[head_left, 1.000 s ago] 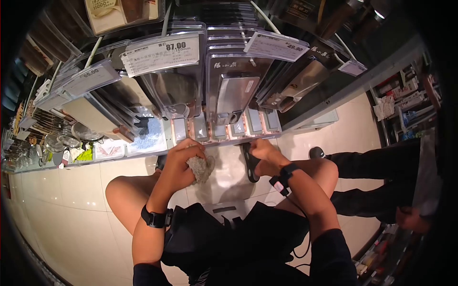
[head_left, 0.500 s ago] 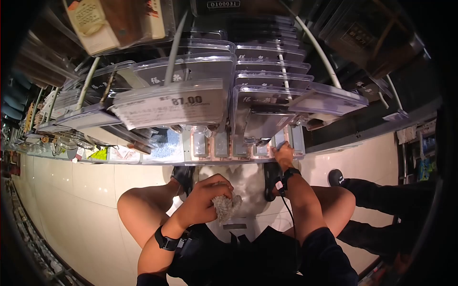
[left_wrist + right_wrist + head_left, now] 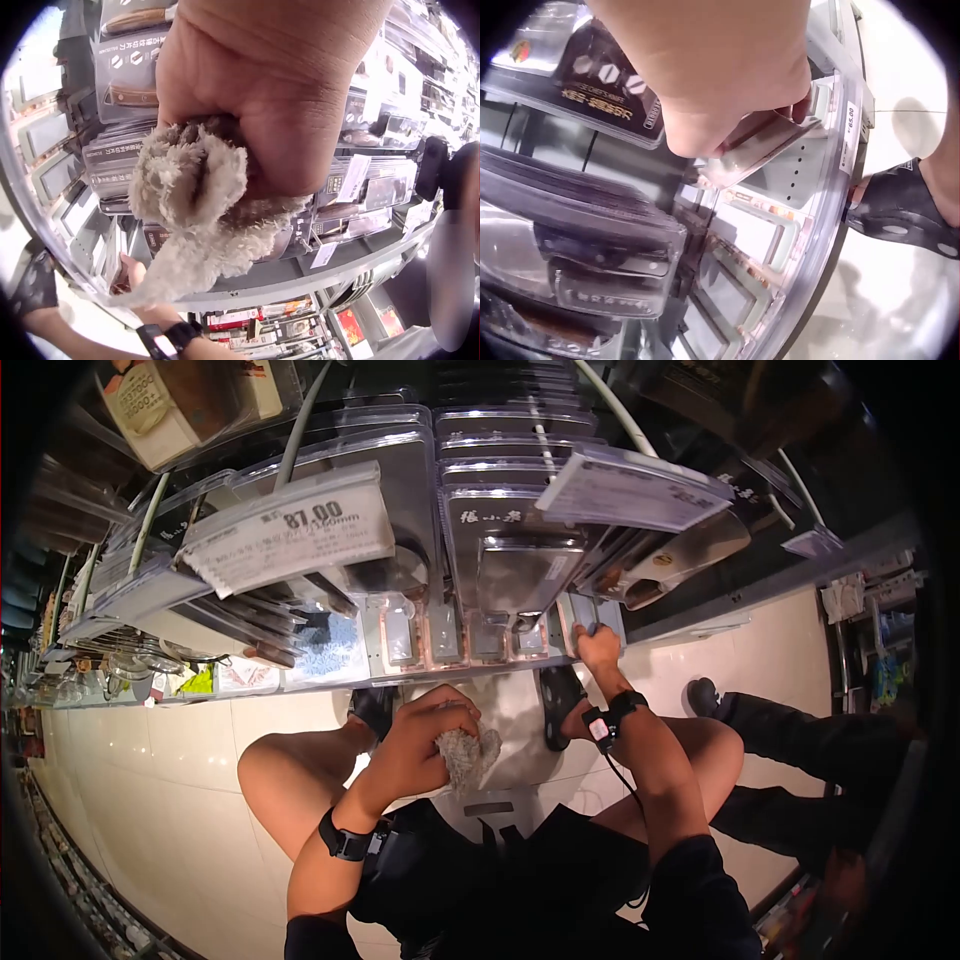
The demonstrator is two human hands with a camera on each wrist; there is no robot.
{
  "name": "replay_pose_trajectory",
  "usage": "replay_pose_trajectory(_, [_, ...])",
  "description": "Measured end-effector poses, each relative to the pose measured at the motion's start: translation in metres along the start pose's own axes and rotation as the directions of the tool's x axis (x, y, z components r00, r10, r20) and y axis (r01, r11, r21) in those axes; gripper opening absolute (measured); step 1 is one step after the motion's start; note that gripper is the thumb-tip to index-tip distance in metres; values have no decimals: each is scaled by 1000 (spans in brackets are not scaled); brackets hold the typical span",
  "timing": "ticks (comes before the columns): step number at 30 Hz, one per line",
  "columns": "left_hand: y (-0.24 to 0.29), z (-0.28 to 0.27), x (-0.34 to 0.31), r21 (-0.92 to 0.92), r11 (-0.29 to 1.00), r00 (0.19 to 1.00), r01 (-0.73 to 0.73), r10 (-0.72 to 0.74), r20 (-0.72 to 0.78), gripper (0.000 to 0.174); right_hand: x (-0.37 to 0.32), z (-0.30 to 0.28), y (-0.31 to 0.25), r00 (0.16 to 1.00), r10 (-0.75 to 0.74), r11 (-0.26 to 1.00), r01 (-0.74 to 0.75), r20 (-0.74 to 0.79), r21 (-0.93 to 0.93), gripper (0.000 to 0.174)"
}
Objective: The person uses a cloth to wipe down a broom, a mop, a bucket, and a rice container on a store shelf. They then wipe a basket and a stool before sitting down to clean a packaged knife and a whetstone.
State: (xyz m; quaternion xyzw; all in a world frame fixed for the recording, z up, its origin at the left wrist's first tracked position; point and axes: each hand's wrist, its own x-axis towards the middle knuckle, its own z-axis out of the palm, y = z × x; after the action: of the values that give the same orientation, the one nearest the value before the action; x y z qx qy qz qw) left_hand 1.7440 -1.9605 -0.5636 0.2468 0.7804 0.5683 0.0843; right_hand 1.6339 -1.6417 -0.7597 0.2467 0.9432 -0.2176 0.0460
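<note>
My left hand [image 3: 420, 735] grips a bunched grey fluffy cloth [image 3: 466, 756], held above my lap in front of the shelf. In the left wrist view the cloth [image 3: 199, 214] hangs out below the curled fingers. At the right end of the bottom shelf, my right hand [image 3: 600, 648] holds a flat rectangular package [image 3: 761, 154], tilted up on its edge. The right wrist view shows the fingers over its upper side and bare perforated shelf [image 3: 799, 172] beside it. Similar flat packages with grey rectangular faces [image 3: 761, 225] lie in a row next to it.
Packaged knives [image 3: 510, 560] hang on hooks low over the shelf, with price tags [image 3: 290, 530] jutting out in front. A blue and white package [image 3: 328, 650] lies further left on the shelf. Another person's dark-trousered legs [image 3: 800, 735] are at the right.
My right hand has moved forward from above the floor onto the right end of the bottom shelf and taken hold of a flat package, now tilted. The left hand keeps the cloth.
</note>
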Motion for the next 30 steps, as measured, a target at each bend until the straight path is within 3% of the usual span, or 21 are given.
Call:
replay_pose_trajectory(3, [-6, 6, -6, -26, 1000, 1000, 17, -17, 3, 23, -20, -9, 19, 999, 35, 998, -35, 8, 50, 47])
replay_pose_trajectory(5, [-12, 10, -8, -41, 999, 1000, -15, 16, 8, 24, -42, -20, 35, 951, 109, 881, -226, 288, 415, 34])
replay_pose_trajectory(6, [-11, 10, -9, -51, 999, 1000, -20, 20, 13, 24, -67, -40, 24, 917, 119, 799, -317, 382, 511, 29])
replay_pose_trajectory(7, [-8, 11, -10, -42, 999, 1000, -19, 20, 24, 24, -98, -71, 5, 874, 113, 699, -408, 472, 588, 24])
replay_pose_trajectory(8, [-6, 11, -11, -34, 999, 999, -16, 17, 33, 24, -118, -97, -1, 752, 61, 572, -566, 657, 594, 25])
replay_pose_trajectory(10, [-2, 8, -14, -66, 998, 999, 6, -3, 40, 26, -138, -110, 22, 613, -211, 488, -609, 761, 626, 36])
replay_pose_trajectory(12, [-2, 8, -14, -53, 998, 998, -44, 42, -35, 27, -173, -129, 25, 621, -282, 299, -667, 731, 682, 44])
replay_pose_trajectory(15, [8, 16, -12, -111, 986, 991, -122, 116, -62, 31, -208, -155, 27, 531, -543, 90, -734, 651, 674, 48])
replay_pose_trajectory(16, [14, 21, -11, -151, 971, 979, -186, 171, -111, 34, -212, -151, 29, 519, -580, 17, -763, 628, 647, 50])
replay_pose_trajectory(18, [20, 35, -12, -136, 966, 975, -219, 211, -71, 37, -213, -148, 22, 444, -682, -64, -828, 581, 557, 55])
replay_pose_trajectory(20, [38, 52, -12, -35, 906, 904, -422, 417, -93, 34, -210, -144, 4, 394, -712, -88, -871, 581, 483, 56])
replay_pose_trajectory(21, [41, 59, -12, -26, 907, 904, -421, 417, -94, 34, -206, -142, -5, 395, -707, -33, -847, 587, 530, 56])
replay_pose_trajectory(22, [40, 66, -13, 72, 862, 863, -501, 504, -36, 32, -202, -134, -7, 360, -757, -65, -872, 545, 485, 58])
replay_pose_trajectory(23, [38, 71, -14, 162, 802, 815, -575, 579, 32, 30, -199, -128, -10, 389, -713, -8, -837, 584, 548, 58])
replay_pose_trajectory(24, [34, 76, -17, 170, 803, 818, -571, 574, 31, 30, -198, -124, -14, 420, -664, 55, -797, 618, 602, 60])
replay_pose_trajectory(26, [24, 85, -21, 444, 646, 777, -621, 581, 242, 30, -198, -122, -27, 410, -695, 54, -790, 591, 611, 63])
replay_pose_trajectory(28, [22, 86, -20, 525, 600, 781, -604, 576, 241, 30, -197, -116, -37, 395, -723, 53, -786, 566, 616, 67])
replay_pose_trajectory(30, [22, 80, -15, 656, 477, 756, -585, 614, 228, 39, -198, -107, -42, 377, -795, 122, -668, 475, 735, 74])
